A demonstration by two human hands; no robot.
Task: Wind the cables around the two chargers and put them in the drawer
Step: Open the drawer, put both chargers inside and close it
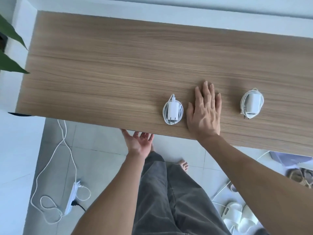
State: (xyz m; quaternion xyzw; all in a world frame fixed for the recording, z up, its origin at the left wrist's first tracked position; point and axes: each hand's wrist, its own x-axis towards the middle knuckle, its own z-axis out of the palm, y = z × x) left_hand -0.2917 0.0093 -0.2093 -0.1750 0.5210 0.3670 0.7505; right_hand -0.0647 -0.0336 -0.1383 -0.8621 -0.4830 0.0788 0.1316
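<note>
Two white chargers lie on the wooden desk [118,68], each with its white cable coiled around it. One charger [173,109] sits near the front edge, the other charger [252,103] farther right. My right hand [204,111] rests flat on the desk between them, fingers spread, holding nothing and just right of the first charger. My left hand [138,142] is palm-up below the desk's front edge, fingertips reaching under it, empty. No drawer is visible; the space under the desk top is hidden.
On the tiled floor at the left lies a white power strip [73,195] with looping white cords. White slippers [237,216] and sandals sit at the lower right. Green plant leaves [10,48] stand at the far left. A white wall runs behind the desk.
</note>
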